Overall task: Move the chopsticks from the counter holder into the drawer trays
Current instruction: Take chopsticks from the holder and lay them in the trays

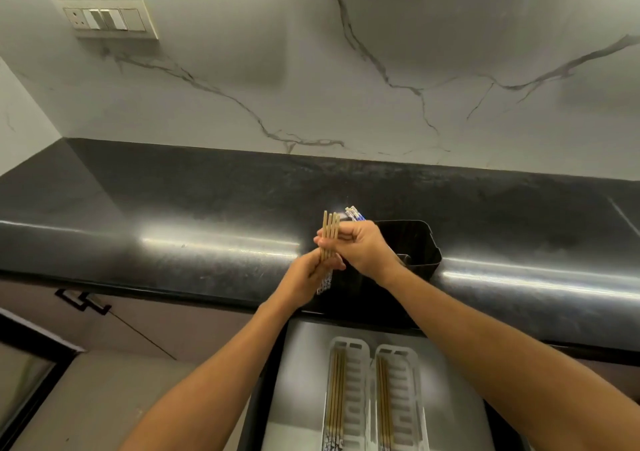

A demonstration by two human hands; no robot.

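- Pale plastic, slotted, the two trays (398, 391) lie side by side in the open drawer (298, 364) nearest us; each already has several chopsticks lying lengthwise along its left side.
- Just beyond the drawer, above the counter (173, 215) edge, our left hand (304, 284) is closed around the lower, patterned ends of a bundle of chopsticks (329, 235).
- Our right hand (360, 246) is closed on the same bundle higher up, so both hands clamp it upright with its tan tips above the fingers.
- Just behind the right hand stands the black holder (415, 242) on the counter; a few more blue-and-white sticks (354, 213) show above the knuckles, though we cannot tell whether they stand in the holder or belong to the bundle.
- We judge we are evening up a batch freshly drawn from the holder, mid-task.
- Next we should turn the bundle flat and bring it back over the drawer, aligned with a tray's length, keeping the sticks together.
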